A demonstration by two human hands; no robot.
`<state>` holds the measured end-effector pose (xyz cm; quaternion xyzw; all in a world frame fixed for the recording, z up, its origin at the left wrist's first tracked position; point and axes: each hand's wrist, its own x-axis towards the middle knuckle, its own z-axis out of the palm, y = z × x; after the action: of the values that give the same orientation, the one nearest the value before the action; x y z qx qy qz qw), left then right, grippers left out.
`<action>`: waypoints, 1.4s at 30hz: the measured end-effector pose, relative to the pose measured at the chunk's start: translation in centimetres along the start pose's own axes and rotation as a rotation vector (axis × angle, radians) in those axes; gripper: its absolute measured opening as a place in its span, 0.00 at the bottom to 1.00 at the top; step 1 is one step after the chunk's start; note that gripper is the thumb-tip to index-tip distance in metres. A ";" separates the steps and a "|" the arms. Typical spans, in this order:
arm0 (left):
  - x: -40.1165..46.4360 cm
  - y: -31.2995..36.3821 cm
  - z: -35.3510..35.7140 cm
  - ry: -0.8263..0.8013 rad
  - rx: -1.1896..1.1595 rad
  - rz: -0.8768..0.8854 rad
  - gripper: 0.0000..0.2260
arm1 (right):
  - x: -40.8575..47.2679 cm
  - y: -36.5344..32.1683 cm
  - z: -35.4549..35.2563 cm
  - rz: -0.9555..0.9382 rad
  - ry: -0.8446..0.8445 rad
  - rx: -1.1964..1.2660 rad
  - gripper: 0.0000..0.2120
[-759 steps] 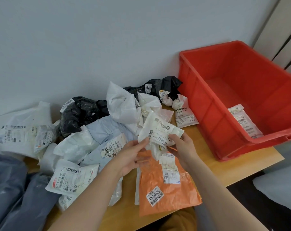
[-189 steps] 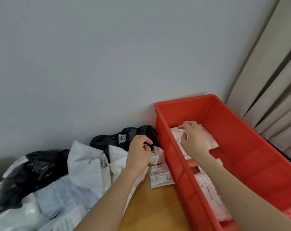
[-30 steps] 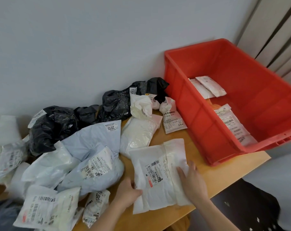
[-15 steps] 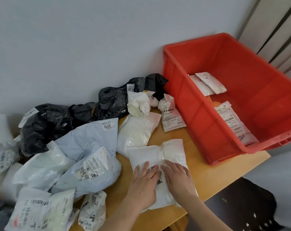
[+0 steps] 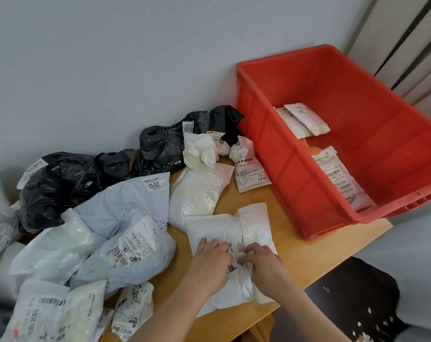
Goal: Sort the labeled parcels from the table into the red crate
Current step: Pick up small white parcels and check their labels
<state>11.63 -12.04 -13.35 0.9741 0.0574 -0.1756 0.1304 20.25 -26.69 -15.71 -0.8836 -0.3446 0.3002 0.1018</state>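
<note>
– What does the person wear on the arms?
– Nothing: both forearms are bare to the frame's edge, no sleeves, and the left hand [image 5: 210,259] and right hand [image 5: 264,264] are ungloved.

Parcel label [image 5: 231,255] under both hands

A single head-worn view looks forward and steeply down from close above the wooden table [image 5: 308,257], facing the grey wall [image 5: 110,70] behind it (wide-angle, so edges bend); the red crate [image 5: 283,169] sits to the right.
</note>
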 end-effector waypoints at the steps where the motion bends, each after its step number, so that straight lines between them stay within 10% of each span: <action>1: 0.2 0.2 -0.3 0.031 0.013 0.012 0.17 | 0.0 0.2 -0.3 0.007 -0.006 0.005 0.25; 12: -0.8 1.3 0.6 -0.101 0.000 0.037 0.16 | -2.6 0.3 0.8 0.084 -0.084 -0.060 0.32; 18: 0.0 0.5 0.2 0.059 -0.008 -0.046 0.19 | -0.8 -0.6 -0.8 0.087 0.206 0.017 0.30; 42: -0.4 -1.3 -0.1 -0.064 -0.075 -0.057 0.14 | -0.1 2.2 -0.4 0.084 -0.096 0.127 0.30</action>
<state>11.10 -10.83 -13.46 0.9604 0.0873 -0.2081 0.1635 21.66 -28.42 -16.19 -0.8736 -0.2922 0.3675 0.1282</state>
